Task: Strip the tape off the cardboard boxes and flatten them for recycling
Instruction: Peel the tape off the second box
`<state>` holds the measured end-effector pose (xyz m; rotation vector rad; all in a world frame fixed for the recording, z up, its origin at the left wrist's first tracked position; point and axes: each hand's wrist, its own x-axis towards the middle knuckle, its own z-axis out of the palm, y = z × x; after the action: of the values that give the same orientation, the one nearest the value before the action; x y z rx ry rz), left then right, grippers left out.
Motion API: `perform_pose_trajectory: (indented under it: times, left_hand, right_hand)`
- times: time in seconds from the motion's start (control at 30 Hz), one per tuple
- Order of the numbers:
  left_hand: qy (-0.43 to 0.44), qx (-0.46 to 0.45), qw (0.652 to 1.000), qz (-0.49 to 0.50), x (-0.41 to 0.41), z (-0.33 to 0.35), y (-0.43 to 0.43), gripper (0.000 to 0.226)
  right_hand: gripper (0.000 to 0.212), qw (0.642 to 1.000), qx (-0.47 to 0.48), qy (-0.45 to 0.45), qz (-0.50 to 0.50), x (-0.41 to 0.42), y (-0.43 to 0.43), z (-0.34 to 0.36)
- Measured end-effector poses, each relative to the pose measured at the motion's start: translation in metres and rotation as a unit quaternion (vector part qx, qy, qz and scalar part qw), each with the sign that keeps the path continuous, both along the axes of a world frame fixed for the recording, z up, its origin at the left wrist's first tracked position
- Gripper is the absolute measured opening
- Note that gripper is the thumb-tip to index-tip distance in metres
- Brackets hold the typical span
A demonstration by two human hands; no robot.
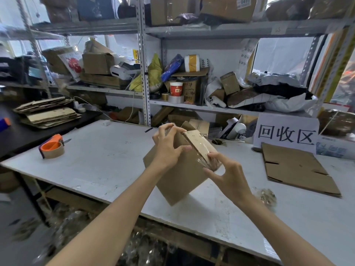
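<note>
while both hands (pixel 169 146) grip the box (pixel 180 175), flattened cardboard (pixel 299 169) lies nearby.

Quick count from the tabletop (pixel 99 162): two hands (pixel 169 148), both on one upright cardboard box (pixel 178 179). One flattened box (pixel 295 169) lying off to the right, one orange tape dispenser (pixel 52 148) on the left, one crumpled wad of clear tape (pixel 268 196) near the front edge. One white sign (pixel 287 134) with three characters. One stack of flattened cardboard (pixel 48 112) on the side desk.
</note>
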<state>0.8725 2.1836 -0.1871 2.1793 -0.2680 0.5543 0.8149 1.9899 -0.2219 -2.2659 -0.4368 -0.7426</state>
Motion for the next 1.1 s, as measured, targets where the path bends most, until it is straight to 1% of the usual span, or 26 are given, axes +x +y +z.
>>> perform_pose_trajectory:
  times: [0.07, 0.13, 0.2, 0.27, 0.37, 0.47, 0.53, 0.57, 0.63, 0.7, 0.8, 0.87, 0.93, 1.0, 1.1]
  left_hand:
    - [-0.002, 0.019, 1.0, 0.014, 0.001, 0.005, -0.002, 0.042]
    - [0.01, 0.026, 1.0, 0.015, 0.003, 0.006, -0.003, 0.043]
    - [0.018, 0.03, 0.999, 0.012, 0.004, 0.006, -0.003, 0.045]
    - [0.018, 0.03, 0.999, 0.005, 0.004, 0.007, -0.004, 0.044]
    - [0.018, 0.037, 0.999, 0.002, 0.003, 0.009, -0.007, 0.044]
    - [0.024, 0.038, 0.999, 0.004, 0.005, 0.011, -0.01, 0.045]
    - [0.029, 0.051, 0.998, 0.008, 0.006, 0.013, -0.012, 0.047]
    - [0.033, 0.058, 0.998, 0.009, 0.006, 0.014, -0.014, 0.047]
    - [0.038, 0.068, 0.997, 0.005, 0.006, 0.015, -0.017, 0.048]
    - [0.036, 0.065, 0.997, 0.004, 0.007, 0.016, -0.019, 0.047]
    - [0.024, 0.058, 0.998, 0.009, 0.008, 0.016, -0.021, 0.045]
    - [0.018, 0.053, 0.998, 0.011, 0.008, 0.015, -0.021, 0.044]
    - [0.018, 0.053, 0.998, 0.005, 0.008, 0.014, -0.021, 0.049]
    - [0.025, 0.065, 0.998, -0.008, 0.008, 0.012, -0.02, 0.059]
    - [0.023, 0.076, 0.997, -0.005, 0.007, 0.008, -0.02, 0.067]
  right_hand:
    - [0.049, 0.999, -0.03, 0.009, -0.013, 0.001, 0.001, -0.002]
    - [0.047, 0.999, -0.038, 0.016, -0.014, 0.002, 0.0, -0.001]
    - [0.039, 0.999, -0.037, 0.01, -0.004, 0.005, -0.001, 0.001]
    - [0.027, 1.0, -0.01, -0.003, 0.004, 0.007, -0.003, 0.006]
    - [0.02, 1.0, -0.012, -0.006, -0.007, 0.009, -0.004, 0.011]
    - [0.026, 1.0, -0.01, 0.024, 0.003, 0.005, 0.0, 0.014]
    - [0.04, 0.998, -0.053, 0.022, -0.027, 0.003, 0.001, 0.014]
    - [0.042, 0.996, -0.077, 0.013, -0.052, 0.003, 0.0, 0.013]
    - [0.035, 0.993, -0.083, -0.017, -0.079, 0.004, 0.001, 0.01]
    - [0.026, 0.994, -0.077, -0.042, -0.068, 0.005, 0.003, 0.005]
    - [0.024, 0.995, -0.066, -0.06, -0.054, 0.007, 0.004, 0.003]
    - [0.022, 0.995, -0.057, -0.054, -0.057, 0.008, 0.005, 0.003]
    - [0.025, 0.996, -0.043, -0.049, -0.068, 0.01, 0.006, 0.004]
    - [0.029, 0.995, -0.027, -0.053, -0.076, 0.011, 0.007, 0.005]
    - [0.019, 0.997, -0.02, -0.043, -0.065, 0.008, 0.01, 0.011]
